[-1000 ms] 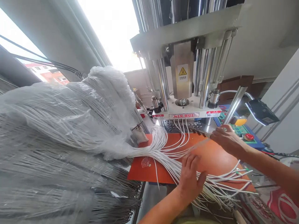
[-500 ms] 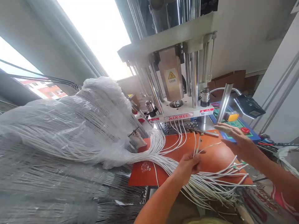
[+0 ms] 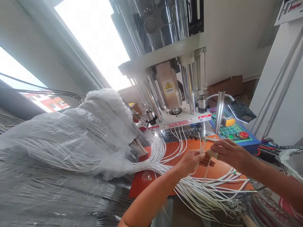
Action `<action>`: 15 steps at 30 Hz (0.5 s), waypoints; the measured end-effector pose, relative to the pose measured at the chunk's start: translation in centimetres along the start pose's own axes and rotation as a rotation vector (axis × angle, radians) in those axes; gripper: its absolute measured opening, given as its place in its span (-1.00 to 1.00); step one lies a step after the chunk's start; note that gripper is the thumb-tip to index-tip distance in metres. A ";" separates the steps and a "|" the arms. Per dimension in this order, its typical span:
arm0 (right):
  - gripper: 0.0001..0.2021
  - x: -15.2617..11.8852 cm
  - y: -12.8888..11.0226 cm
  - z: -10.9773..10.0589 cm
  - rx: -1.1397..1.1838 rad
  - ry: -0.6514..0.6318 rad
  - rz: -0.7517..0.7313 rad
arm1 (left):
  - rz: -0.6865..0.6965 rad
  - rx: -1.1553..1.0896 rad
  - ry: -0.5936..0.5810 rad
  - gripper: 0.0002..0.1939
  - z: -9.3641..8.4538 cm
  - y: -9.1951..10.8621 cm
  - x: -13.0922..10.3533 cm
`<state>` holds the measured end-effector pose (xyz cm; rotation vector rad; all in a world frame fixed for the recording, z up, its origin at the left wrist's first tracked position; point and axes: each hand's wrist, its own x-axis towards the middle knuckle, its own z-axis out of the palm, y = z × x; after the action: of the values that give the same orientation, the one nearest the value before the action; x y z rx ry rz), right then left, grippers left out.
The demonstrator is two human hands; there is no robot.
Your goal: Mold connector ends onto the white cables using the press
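My left hand (image 3: 194, 159) is closed around a few thin white cables (image 3: 200, 142), whose ends stick up above the fingers. Right beside it, my right hand (image 3: 228, 154) has its fingers bent and drawn together on a white cable (image 3: 207, 168) that hangs down from the fingertips; the exact grip is partly hidden. Under both hands spreads a thick bundle of white cables (image 3: 196, 189) across an orange work surface (image 3: 139, 186). Behind them stands a press machine (image 3: 177, 121), with a few white cables (image 3: 181, 138) running out from under its white plate.
Plastic-wrapped cable bundles (image 3: 94, 126) fill the left side. To the right sit a blue control box (image 3: 251, 142) with a red button (image 3: 244, 135), an upright metal bar (image 3: 220, 112) and a black lamp (image 3: 242, 111). A metal clamp (image 3: 137, 145) stands at the surface's left edge.
My right hand has come left and closed beside my left hand, on a cable. Earlier it was open and apart. The head view has tilted up slightly.
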<state>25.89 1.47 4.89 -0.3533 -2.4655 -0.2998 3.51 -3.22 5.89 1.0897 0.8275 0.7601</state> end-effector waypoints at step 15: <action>-0.61 -0.1 -4.1 4.1 0.002 0.039 -0.076 | -0.049 -0.049 0.066 -0.53 0.0 -0.8 1.0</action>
<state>22.39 -1.22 1.14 -0.2510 -2.4439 -0.3323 4.09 -2.55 4.88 1.0017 0.8841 0.7749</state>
